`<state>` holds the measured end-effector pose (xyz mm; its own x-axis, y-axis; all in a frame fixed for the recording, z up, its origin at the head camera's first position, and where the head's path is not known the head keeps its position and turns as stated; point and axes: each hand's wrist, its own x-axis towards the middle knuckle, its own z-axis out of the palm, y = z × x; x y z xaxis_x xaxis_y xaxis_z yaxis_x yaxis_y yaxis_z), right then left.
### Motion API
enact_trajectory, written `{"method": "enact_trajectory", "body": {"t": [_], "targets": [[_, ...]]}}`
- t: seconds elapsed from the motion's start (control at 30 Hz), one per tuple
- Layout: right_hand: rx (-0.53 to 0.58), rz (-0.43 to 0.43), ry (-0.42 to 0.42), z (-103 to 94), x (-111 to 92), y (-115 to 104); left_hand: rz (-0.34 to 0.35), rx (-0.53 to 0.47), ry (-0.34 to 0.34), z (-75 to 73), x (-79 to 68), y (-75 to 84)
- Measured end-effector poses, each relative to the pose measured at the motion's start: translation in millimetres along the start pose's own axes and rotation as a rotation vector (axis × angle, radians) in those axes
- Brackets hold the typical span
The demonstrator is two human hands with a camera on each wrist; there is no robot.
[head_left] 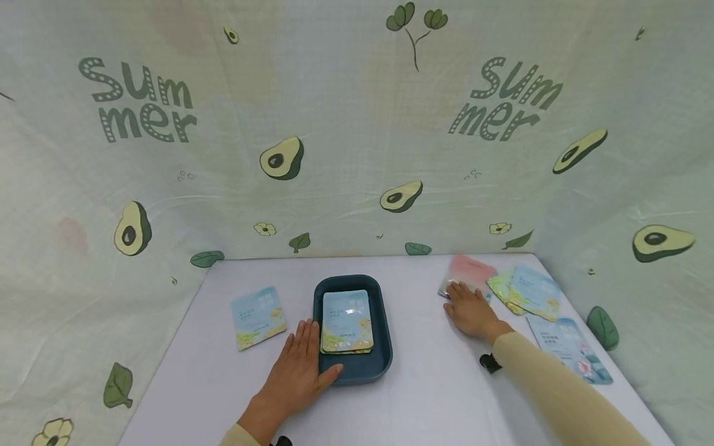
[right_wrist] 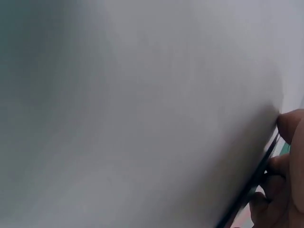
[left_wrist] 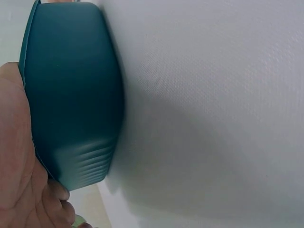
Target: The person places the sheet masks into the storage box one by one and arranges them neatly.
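Observation:
My left hand rests on the left rim of a dark blue-green tray, its fingers straight and the thumb over the near corner. In the left wrist view the palm lies along the rim of the tray. Inside the tray sits a small stack of light-blue sachets with a yellow-green lower edge. At the back right, my right hand holds the near edge of a pink-and-white sachet. Thumb and bent fingers meet at a dark edge in the blurred right wrist view.
A light-blue sachet lies left of the tray. To the right, another light-blue sachet overlaps a green one, with a blue floral sachet nearer. A patterned cloth hangs behind the white table.

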<state>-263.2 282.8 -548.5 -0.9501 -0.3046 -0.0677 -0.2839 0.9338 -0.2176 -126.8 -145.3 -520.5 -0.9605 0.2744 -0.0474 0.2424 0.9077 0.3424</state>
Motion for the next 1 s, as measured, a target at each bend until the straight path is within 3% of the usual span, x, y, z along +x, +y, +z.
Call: {"method": "enact_trajectory", "body": {"t": [0.27,0.67,0.83,1.0], "targets": [[-0.017,-0.191,-0.012,9.2,-23,-40,0.001,0.010,0.003,-0.1,1.0,-1.5],[-0.050,-0.318,-0.040,20.4,-64,-78,-0.005,0.008,-0.026,-3.0,1.6,-5.6],[-0.007,-0.296,-0.012,10.1,-61,-80,-0.006,-0.002,-0.024,-1.4,2.7,-7.2],[-0.026,-0.190,0.102,-11.0,-28,-61,-0.004,-0.016,-0.023,0.1,4.5,-6.4]]}}
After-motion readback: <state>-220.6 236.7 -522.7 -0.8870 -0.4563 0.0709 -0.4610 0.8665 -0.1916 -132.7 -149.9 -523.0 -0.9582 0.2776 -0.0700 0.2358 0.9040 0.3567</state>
